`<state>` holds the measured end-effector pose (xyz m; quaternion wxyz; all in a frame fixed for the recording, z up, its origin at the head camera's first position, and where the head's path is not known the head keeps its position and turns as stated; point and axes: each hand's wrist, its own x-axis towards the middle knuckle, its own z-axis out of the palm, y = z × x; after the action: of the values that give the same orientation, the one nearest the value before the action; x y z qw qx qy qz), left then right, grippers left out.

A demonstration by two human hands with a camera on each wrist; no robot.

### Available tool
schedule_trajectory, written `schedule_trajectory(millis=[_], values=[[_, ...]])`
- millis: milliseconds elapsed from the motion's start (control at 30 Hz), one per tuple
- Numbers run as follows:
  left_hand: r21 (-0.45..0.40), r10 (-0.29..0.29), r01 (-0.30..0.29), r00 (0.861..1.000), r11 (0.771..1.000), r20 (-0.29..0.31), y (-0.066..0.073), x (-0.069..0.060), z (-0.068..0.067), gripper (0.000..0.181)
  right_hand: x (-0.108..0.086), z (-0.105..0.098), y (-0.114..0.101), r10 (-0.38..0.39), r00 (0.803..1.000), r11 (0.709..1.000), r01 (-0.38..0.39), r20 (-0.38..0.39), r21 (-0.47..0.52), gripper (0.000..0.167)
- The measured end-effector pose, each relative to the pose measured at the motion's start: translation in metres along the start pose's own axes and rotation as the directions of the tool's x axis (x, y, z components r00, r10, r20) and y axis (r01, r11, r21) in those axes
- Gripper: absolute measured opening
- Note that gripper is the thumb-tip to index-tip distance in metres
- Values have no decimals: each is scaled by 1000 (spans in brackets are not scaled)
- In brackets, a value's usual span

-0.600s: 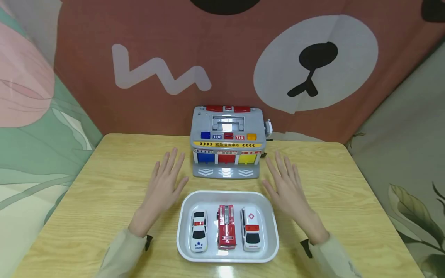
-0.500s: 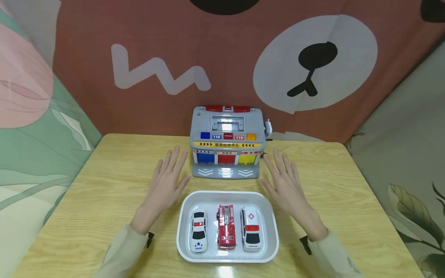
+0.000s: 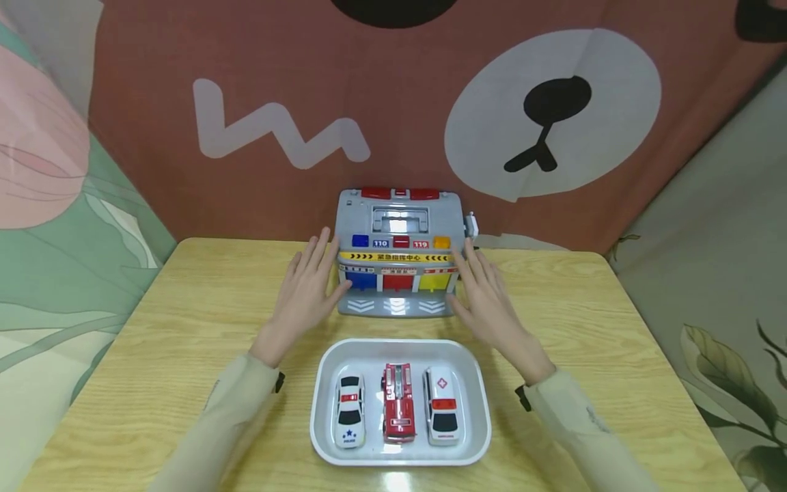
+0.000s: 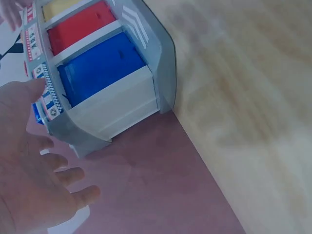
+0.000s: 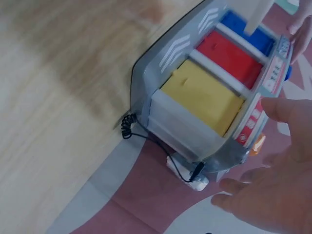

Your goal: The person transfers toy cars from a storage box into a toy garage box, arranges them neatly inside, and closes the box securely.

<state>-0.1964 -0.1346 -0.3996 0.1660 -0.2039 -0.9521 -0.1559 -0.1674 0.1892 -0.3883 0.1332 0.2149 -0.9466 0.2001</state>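
A grey toy emergency station (image 3: 398,257) stands at the back of the table, with blue, red and yellow doors in its front. My left hand (image 3: 305,294) is at its left side, fingers straight and slightly spread. On the other side my right hand (image 3: 490,305) is held the same way, near the yellow door (image 5: 204,97). Neither hand grips anything; whether fingertips touch the station I cannot tell. In the left wrist view the left palm (image 4: 29,165) faces the blue-door end (image 4: 102,68). The right wrist view shows a white handset (image 5: 187,173) on a coiled black cord.
A white tray (image 3: 317,410) sits in front of the station, between my forearms. In it lie a white police car (image 3: 350,413), a red fire truck (image 3: 398,410) and a white ambulance (image 3: 443,406), side by side. A bear-patterned cloth (image 3: 277,191) hangs behind the wooden table (image 3: 184,342).
Both hands have moved forward and inward, from in front of the station to its two sides. The station, tray and toy vehicles stay in place; the head view shifts slightly.
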Motion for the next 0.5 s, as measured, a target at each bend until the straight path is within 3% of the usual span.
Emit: schedule_trajectory(millis=[267, 500], values=[[65, 11, -14, 999, 998, 49, -4, 26, 3, 91, 27, 3, 8, -68, 997, 998, 68, -37, 4, 83], [105, 14, -26, 993, 994, 116, -4, 39, 3, 94, 42, 6, 5, -56, 998, 998, 57, 25, -28, 70]])
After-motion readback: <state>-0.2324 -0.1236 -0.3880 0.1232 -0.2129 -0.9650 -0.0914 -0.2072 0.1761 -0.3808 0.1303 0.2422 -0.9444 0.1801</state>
